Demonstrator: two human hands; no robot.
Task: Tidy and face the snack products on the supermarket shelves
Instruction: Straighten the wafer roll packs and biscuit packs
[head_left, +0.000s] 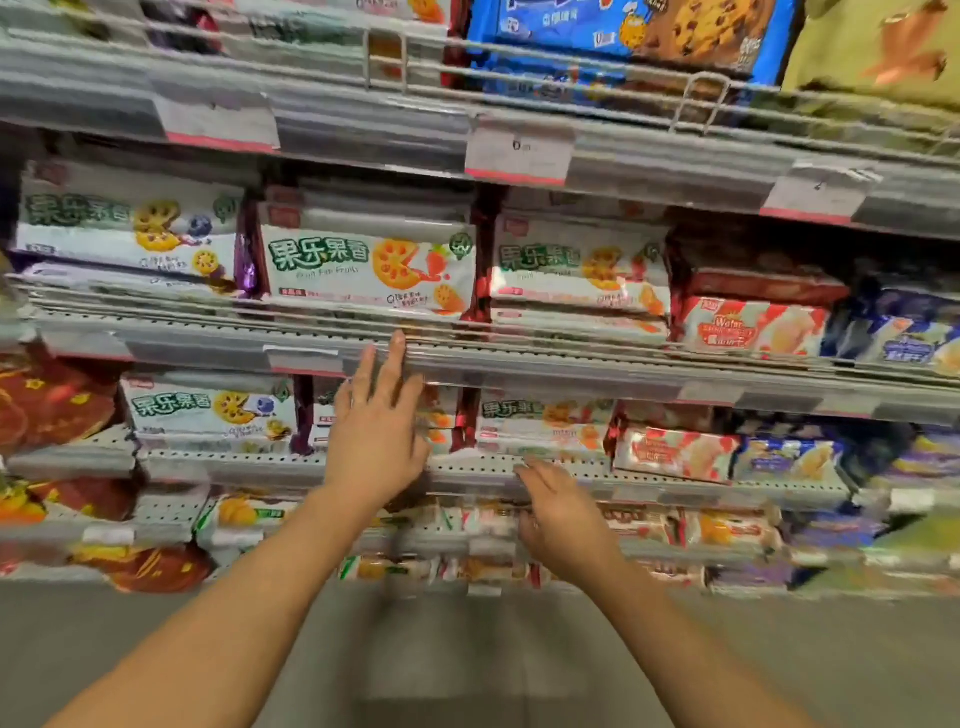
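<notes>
White biscuit packs with green lettering fill two shelves. A strawberry pack (366, 270) stands in the middle of the upper shelf, with a blueberry pack (130, 228) to its left and another strawberry pack (579, 265) to its right. My left hand (376, 421) is raised with straight, spread fingers in front of a partly hidden pack on the lower shelf, its fingertips reaching the upper shelf's front rail (467, 353). My right hand (558, 512) hangs lower with relaxed fingers near the lower shelf edge (260, 465) and holds nothing.
Wafer packs in red and white (753, 325) and blue packs (904, 338) lie to the right. Blue cookie boxes (639, 31) sit on the top shelf. Dark red bags (52, 400) are at far left. Grey floor (467, 665) lies below.
</notes>
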